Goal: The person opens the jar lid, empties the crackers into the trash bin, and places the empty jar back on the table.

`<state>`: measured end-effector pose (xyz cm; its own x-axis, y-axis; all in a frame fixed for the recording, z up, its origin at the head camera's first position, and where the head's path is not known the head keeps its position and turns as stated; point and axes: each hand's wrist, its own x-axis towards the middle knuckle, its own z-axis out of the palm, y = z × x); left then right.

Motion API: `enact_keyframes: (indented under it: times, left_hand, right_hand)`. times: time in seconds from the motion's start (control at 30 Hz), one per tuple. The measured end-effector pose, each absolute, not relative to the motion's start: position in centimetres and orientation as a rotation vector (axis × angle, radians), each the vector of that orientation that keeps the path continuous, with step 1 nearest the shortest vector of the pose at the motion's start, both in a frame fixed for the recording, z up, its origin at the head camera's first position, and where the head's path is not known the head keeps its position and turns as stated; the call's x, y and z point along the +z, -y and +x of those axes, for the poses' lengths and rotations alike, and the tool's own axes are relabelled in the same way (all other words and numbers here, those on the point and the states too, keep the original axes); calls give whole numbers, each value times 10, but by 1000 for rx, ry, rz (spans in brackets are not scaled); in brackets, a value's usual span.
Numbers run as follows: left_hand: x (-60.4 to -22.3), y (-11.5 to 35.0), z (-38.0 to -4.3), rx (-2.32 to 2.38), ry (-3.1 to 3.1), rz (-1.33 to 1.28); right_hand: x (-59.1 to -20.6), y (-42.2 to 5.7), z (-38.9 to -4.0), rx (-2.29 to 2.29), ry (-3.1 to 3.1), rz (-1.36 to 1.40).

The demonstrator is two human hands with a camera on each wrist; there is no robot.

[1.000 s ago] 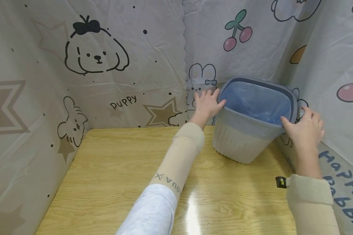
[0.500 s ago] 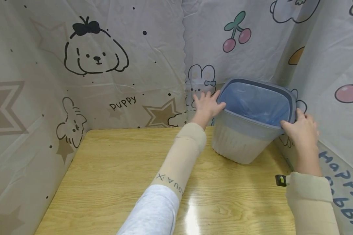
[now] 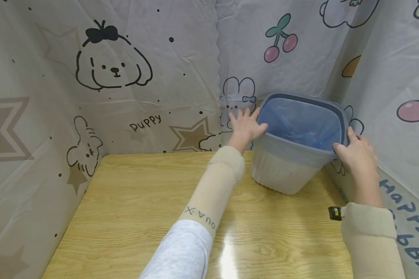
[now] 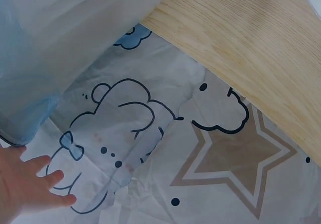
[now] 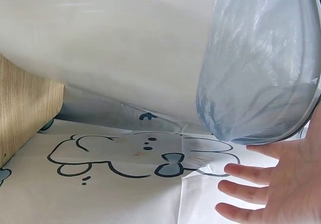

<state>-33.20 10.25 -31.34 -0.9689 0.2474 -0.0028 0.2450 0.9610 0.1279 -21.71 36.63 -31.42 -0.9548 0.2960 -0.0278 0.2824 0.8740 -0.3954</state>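
A pale trash can stands at the back right of the wooden table. Its mouth is lined with a blue plastic bag, folded down over the rim and outer wall. My left hand is at the left side of the rim, fingers spread, thumb toward the front. In the left wrist view the left hand has straight, parted fingers near the bag's edge. At the rim's right corner is my right hand, thumb on the near side. The right wrist view shows the right hand's fingers extended beside the bag-covered rim.
Printed cloth hangs behind the wooden table and along both sides. The trash can stands close to the back and right cloth. A small black device sticks out from the right wrist's beige sleeve.
My right hand has moved slightly left, in against the rim's right corner. The trash can's rim has shifted a little left. The left hand has stayed nearly still.
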Motion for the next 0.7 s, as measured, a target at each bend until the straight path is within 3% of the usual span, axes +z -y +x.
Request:
enact_keyframes:
  times: [0.7]
  left_hand:
    - [-311, -92, -333, 254, -3030, 368]
  right_hand:
    - [-305, -366, -222, 528, 3106, -287]
